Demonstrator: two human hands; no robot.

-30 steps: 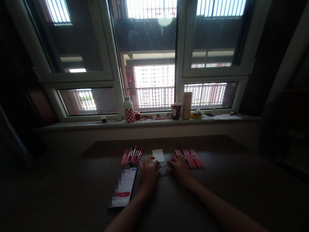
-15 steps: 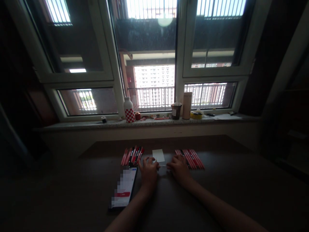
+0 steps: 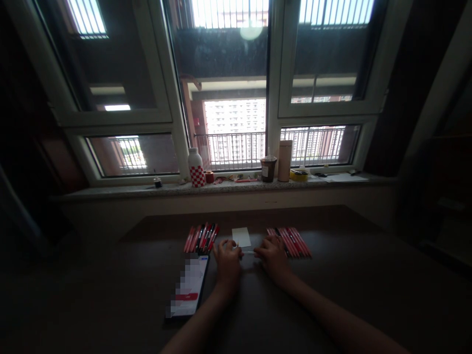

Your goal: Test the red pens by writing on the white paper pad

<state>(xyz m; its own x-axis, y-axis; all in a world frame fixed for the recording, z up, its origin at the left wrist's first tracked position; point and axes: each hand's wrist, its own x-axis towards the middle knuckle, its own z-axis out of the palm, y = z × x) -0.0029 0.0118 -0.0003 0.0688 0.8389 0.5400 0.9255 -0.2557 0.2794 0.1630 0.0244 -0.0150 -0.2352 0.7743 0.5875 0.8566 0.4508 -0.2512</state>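
My left hand (image 3: 227, 263) and my right hand (image 3: 273, 256) rest close together on the dark table (image 3: 332, 295). Both are closed in a pinch on the two ends of a thin pen-like stick (image 3: 248, 252) held level between them. A small white card (image 3: 241, 237) lies just beyond the hands. A row of red and black pens (image 3: 201, 238) lies left of my left hand. Another row of red pens (image 3: 293, 242) lies right of my right hand.
A phone (image 3: 189, 292) with a lit screen lies on the table beside my left forearm. On the windowsill (image 3: 110, 191) stand a checkered bottle (image 3: 196, 168), a dark cup (image 3: 268, 169), a tall tumbler (image 3: 285, 161) and a yellow tape roll (image 3: 299, 175).
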